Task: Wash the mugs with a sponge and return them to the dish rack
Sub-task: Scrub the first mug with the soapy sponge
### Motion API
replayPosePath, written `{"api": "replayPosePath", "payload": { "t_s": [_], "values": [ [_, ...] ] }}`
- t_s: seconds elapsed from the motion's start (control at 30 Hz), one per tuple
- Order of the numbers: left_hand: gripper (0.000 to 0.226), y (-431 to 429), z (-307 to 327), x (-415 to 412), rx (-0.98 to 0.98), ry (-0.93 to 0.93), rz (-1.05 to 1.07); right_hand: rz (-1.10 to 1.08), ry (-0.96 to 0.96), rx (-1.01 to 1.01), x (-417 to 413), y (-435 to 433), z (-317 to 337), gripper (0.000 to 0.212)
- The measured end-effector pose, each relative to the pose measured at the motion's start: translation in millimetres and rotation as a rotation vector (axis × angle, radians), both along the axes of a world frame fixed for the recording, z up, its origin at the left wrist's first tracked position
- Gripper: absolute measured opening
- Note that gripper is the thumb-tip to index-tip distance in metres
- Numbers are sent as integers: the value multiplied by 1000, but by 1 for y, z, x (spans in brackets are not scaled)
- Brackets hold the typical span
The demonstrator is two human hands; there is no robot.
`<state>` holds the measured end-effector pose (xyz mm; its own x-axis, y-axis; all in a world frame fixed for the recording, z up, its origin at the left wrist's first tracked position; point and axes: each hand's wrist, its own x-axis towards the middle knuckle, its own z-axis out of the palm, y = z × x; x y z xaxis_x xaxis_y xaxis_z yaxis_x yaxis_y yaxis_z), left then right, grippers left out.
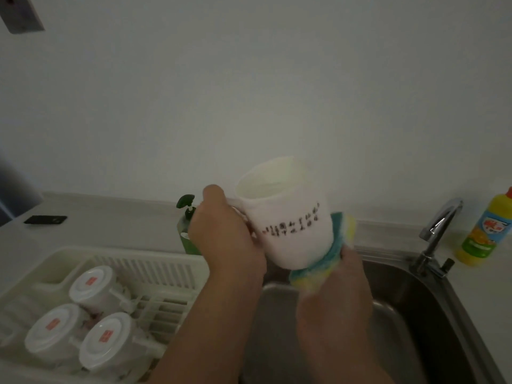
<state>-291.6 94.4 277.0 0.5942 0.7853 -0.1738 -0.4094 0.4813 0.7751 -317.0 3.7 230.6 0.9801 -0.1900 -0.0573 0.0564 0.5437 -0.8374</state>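
Observation:
I hold a white mug point(288, 217) with dark printed writing above the sink point(410, 309), tilted with its mouth facing up and away. My left hand point(224, 234) grips it at the handle side. My right hand point(332, 297) holds a blue, green and yellow sponge point(329, 253) pressed against the mug's base. Three white mugs point(91, 284) point(52, 331) point(106, 339) sit upside down in the cream dish rack point(155, 264) at the lower left.
A chrome tap point(437, 231) stands at the sink's back right, with a yellow detergent bottle point(484, 231) beside it on the counter. A green pump bottle point(187, 225) stands behind my left hand. A dark flat object point(45, 219) lies on the counter at the far left.

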Motion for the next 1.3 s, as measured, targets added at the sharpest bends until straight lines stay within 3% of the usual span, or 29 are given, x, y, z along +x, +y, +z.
{"api": "replayPosePath", "payload": {
  "t_s": [0.13,0.33,0.47,0.57,0.73,0.87,1.13,1.23,1.3],
  "values": [
    [39,-8,-7,1,-205,5,-259,-237,-211,-98,8,-2,15,35],
    [57,-2,-16,3,-538,52,-477,-524,-728,-649,26,-1,-8,39],
    [25,-8,-15,4,-642,106,-483,-551,-962,-843,29,-2,-20,35],
    [23,-14,-8,7,-657,49,-444,-583,-1038,-942,27,-6,-28,31],
    [39,-17,-8,12,-691,39,-509,-515,-1067,-823,44,-14,-7,34],
    [26,-15,-3,14,-709,-37,-492,-459,-1032,-751,43,-8,16,43],
    [28,-8,-6,14,-728,-111,-429,-283,-656,-808,43,-1,48,48],
    [50,-5,-17,13,-696,-98,-409,-108,-487,-775,53,-10,61,33],
    [53,-2,-25,14,-643,-102,-393,55,-304,-717,62,-17,71,20]
  ]
}}
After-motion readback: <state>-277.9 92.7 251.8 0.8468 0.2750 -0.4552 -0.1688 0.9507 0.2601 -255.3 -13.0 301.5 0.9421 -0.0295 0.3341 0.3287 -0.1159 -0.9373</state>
